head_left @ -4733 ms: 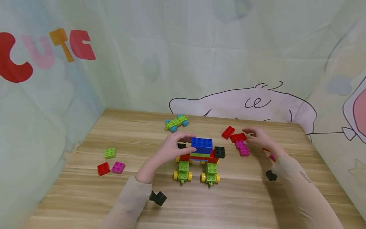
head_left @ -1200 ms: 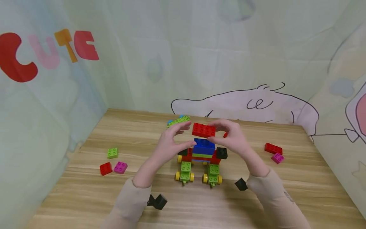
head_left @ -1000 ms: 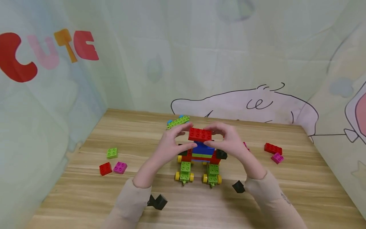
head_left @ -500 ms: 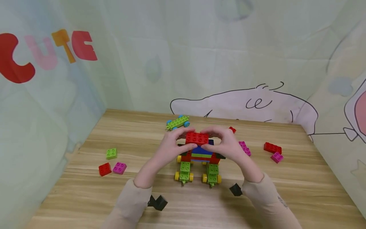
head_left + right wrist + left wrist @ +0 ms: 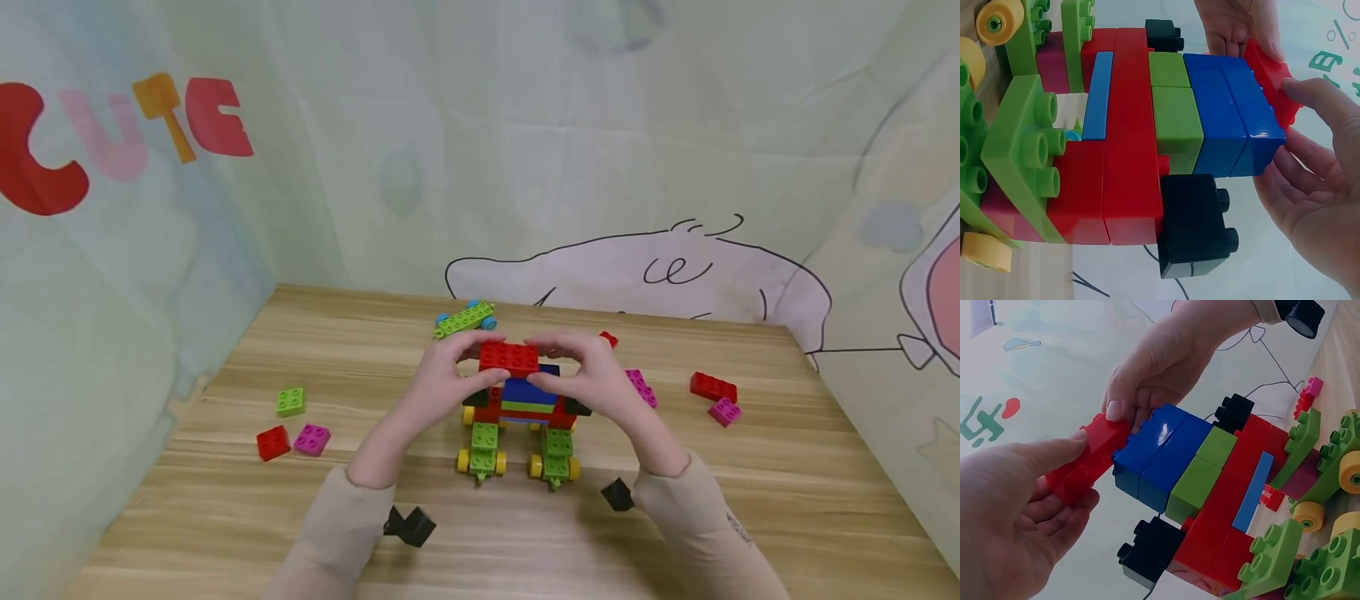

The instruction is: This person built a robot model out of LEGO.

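A red brick [image 5: 509,358] is pinched at its left end by my left hand [image 5: 437,385] and at its right end by my right hand [image 5: 609,392]. It lies over the top of two stacked blue bricks [image 5: 1163,450], shifted to the left so that one end overhangs. In the left wrist view its hollow underside shows at that end; whether its studs are joined below I cannot tell. Under the blue come light green bricks [image 5: 1175,115], then red bricks [image 5: 1132,162] with a black brick [image 5: 1194,219] at each side. Green wheeled bases [image 5: 483,450] carry the whole model.
A green car base [image 5: 467,318] with blue wheels stands behind. On the left lie a green brick [image 5: 291,402], a red brick [image 5: 273,442] and a pink brick [image 5: 312,439]. To the right are pink bricks [image 5: 641,387] and another red brick [image 5: 713,387].
My right hand has reached from the loose bricks at right to the model, bringing a red brick. That brick came down and left over the blue ones, and my left hand has taken hold of it too.
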`<state>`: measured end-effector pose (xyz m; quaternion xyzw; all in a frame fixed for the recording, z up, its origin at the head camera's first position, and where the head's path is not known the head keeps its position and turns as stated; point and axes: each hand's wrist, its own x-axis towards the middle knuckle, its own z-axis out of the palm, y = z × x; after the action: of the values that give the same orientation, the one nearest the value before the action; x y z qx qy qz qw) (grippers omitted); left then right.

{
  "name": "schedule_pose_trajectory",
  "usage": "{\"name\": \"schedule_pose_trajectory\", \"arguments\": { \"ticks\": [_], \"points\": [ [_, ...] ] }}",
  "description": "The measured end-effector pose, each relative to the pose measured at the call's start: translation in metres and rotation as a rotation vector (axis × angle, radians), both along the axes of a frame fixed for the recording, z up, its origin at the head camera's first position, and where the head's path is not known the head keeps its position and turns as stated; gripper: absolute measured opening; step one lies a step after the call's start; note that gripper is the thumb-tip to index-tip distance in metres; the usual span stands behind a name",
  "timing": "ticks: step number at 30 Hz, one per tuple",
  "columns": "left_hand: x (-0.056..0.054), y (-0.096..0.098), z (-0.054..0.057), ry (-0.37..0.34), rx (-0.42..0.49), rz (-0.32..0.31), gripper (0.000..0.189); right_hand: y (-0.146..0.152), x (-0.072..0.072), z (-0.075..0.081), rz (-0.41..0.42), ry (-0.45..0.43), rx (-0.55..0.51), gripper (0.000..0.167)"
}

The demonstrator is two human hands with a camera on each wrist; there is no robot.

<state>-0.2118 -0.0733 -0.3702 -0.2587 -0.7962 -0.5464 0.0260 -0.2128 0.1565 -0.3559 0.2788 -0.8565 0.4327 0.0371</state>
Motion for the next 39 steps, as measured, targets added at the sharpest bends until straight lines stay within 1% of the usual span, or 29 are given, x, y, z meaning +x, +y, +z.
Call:
{"name": "schedule_pose_trajectory", "arguments": {
  "ticks": [6, 19, 25, 32, 39],
  "points": [
    [0.0007, 0.0007, 0.0001, -0.018, -0.017, -0.006, 0.045, 0.0000, -0.0005, -0.0025, -0.020, -0.037, 0.007, 0.040],
    [-0.0006, 0.0012, 0.0005, -0.039, -0.035, -0.010, 0.043, 0.0012, 0.0002, -0.0049, -0.020, -0.059, -0.001, 0.040],
    [-0.0005, 0.0009, 0.0022, -0.068, -0.036, -0.014, 0.042, 0.0014, -0.0004, -0.0058, -0.021, -0.049, -0.001, 0.040],
    [-0.0002, -0.0005, 0.0024, -0.078, -0.046, -0.014, 0.042, -0.0004, -0.0003, -0.0062, -0.011, -0.031, -0.006, 0.039],
    [-0.0014, -0.0015, 0.0014, -0.100, -0.047, -0.018, 0.042, -0.0015, 0.0005, -0.0057, -0.030, -0.043, 0.004, 0.039]
  ]
}}
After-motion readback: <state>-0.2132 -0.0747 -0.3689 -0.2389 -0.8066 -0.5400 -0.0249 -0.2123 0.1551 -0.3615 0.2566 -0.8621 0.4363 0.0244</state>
